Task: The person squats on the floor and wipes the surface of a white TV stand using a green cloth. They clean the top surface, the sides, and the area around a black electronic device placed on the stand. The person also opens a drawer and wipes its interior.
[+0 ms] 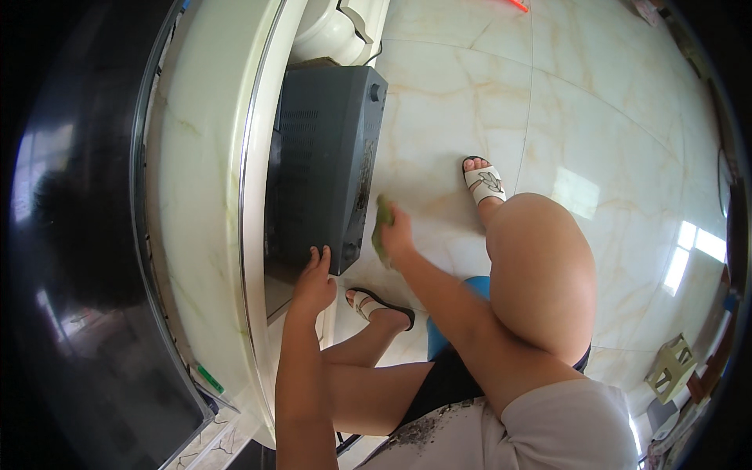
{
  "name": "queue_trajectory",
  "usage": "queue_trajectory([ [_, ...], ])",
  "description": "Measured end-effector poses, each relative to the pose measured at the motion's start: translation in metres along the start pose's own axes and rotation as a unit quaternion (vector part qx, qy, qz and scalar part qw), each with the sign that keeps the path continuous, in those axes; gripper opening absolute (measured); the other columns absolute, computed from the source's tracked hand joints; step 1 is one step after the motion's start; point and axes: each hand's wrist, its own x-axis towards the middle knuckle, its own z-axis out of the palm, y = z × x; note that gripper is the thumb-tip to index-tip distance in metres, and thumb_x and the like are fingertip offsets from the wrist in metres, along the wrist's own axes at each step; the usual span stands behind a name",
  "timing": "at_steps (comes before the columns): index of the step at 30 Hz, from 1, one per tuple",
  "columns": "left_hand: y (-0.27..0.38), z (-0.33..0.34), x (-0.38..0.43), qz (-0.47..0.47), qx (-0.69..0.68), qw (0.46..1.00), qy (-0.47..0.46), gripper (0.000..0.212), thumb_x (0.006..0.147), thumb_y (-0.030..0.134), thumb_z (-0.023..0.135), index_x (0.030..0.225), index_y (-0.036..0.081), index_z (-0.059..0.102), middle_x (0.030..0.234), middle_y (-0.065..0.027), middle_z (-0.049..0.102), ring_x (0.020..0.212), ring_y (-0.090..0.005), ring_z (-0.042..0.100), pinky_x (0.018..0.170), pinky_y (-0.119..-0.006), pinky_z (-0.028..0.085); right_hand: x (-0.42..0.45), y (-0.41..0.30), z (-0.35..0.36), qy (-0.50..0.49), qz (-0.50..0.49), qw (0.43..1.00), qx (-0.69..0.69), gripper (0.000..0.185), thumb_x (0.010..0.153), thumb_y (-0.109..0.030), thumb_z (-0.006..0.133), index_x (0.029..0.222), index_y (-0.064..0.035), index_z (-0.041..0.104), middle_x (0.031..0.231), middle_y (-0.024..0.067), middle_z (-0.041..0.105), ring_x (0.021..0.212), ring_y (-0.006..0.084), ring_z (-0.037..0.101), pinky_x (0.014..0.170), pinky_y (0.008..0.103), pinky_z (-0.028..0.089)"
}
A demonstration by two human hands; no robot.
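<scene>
A dark grey speaker-like box point(320, 158) with vent slots, knobs and a front panel facing the floor side stands in a recess beneath a pale marble-look counter. My left hand point(316, 282) rests with its fingers on the box's near corner. In my right hand point(397, 232) is a green cloth point(382, 229), held just off the front panel and slightly blurred. Whether the cloth touches the panel, I cannot tell.
The pale counter point(200, 194) runs along the left, with a large black glossy screen point(88, 235) beyond it. A white rounded pedestal point(329, 35) stands behind the box. My sandalled feet are on the tiled floor point(446, 106). A beige plastic stool point(671, 368) sits at the lower right.
</scene>
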Motion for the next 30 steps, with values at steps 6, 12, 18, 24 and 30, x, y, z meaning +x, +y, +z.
queue_trajectory([
  [6,-0.004,0.004,-0.001,-0.004,0.02,1.0,0.016,0.069,0.08,0.008,0.051,0.143,0.006,0.024,0.146,-0.0262,0.02,0.126,-0.0395,0.037,0.102,-0.037,0.036,0.016,-0.072,0.014,0.097,-0.19,0.975,-0.061,0.058,0.076,-0.003,0.056,0.132,-0.0061,0.043,0.133,0.026,0.038,0.12,0.0414,0.042,0.102,0.041,0.035],
  [12,0.004,-0.004,0.002,-0.019,0.019,1.0,-0.012,0.069,0.08,0.009,0.051,0.143,0.008,0.024,0.147,-0.0235,0.02,0.125,-0.0381,0.039,0.099,-0.038,0.038,-0.015,-0.024,0.011,-0.012,-0.081,0.996,0.024,0.058,0.076,-0.002,0.054,0.132,-0.0063,0.043,0.131,0.0262,0.041,0.121,0.0415,0.041,0.101,0.0424,0.035],
  [18,0.016,-0.009,0.007,-0.008,0.042,0.999,-0.013,0.07,0.08,0.01,0.052,0.143,0.009,0.024,0.147,-0.0226,0.019,0.123,-0.0386,0.042,0.098,-0.038,0.04,0.092,-0.036,0.007,0.061,-0.155,0.986,0.008,0.054,0.075,0.0,0.052,0.128,-0.0084,0.047,0.128,0.0225,0.044,0.121,0.0389,0.041,0.101,0.0413,0.036],
  [24,-0.006,0.003,-0.002,-0.007,0.046,0.999,0.004,0.071,0.079,0.011,0.055,0.143,0.007,0.023,0.147,-0.0234,0.02,0.119,-0.0392,0.045,0.096,-0.04,0.041,0.11,-0.11,-0.005,0.079,-0.191,0.978,0.027,0.054,0.076,0.0,0.052,0.129,-0.0068,0.046,0.129,0.0253,0.042,0.118,0.0393,0.042,0.101,0.0411,0.035],
  [30,0.007,-0.002,-0.001,-0.01,0.064,0.998,-0.005,0.072,0.079,0.013,0.056,0.142,0.007,0.023,0.147,-0.0234,0.021,0.119,-0.0392,0.045,0.095,-0.041,0.042,0.099,-0.042,0.007,0.051,-0.173,0.983,-0.027,0.052,0.075,-0.001,0.05,0.127,-0.0054,0.049,0.125,0.0259,0.044,0.116,0.0407,0.044,0.1,0.0417,0.036],
])
